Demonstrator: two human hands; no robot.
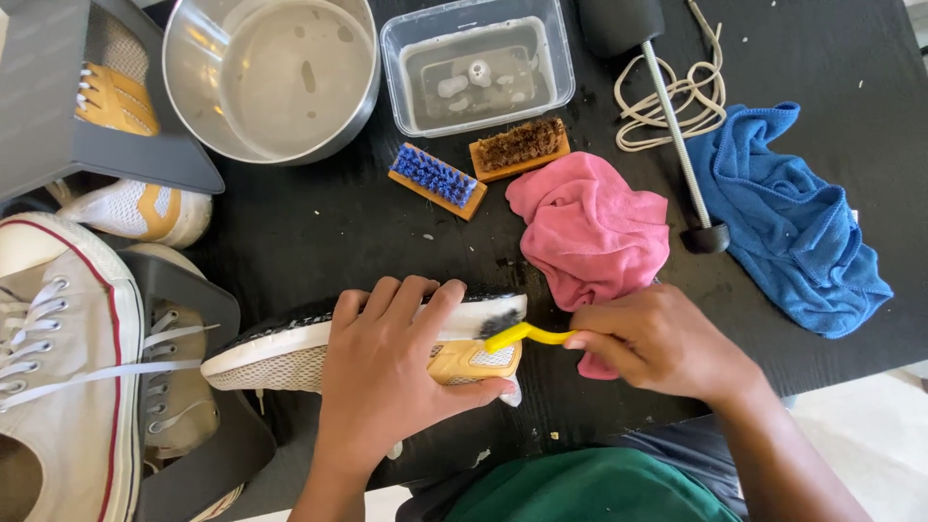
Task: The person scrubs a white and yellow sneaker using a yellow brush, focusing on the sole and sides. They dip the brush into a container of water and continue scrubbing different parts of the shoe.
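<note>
Right hand [667, 353]: fingers pinched together on the handle of a small yellow brush [527, 335], its dark bristles against the heel end of the sneaker's white sole.

Left hand [387, 372]: fingers spread and clamped over the sneaker [290, 353], a white mesh shoe with tan panels, held on its side at the near edge of the black table [319, 222].

Progress, as judged: scrubbing is under way at the heel; the sole looks mostly white there, and the toe end cannot be judged.

Beyond the sneaker: pink cloth [590, 232] just right; blue-bristled brush [437, 180] and brown-bristled brush [519, 148] behind; clear tub [478, 63] and steel bowl [271, 72], both holding cloudy water, farther back; blue cloth [788, 217] and cord [672, 101] far right.

Left of the sneaker: white canvas shoe [63, 367].

No packages, labels or signs are visible.
</note>
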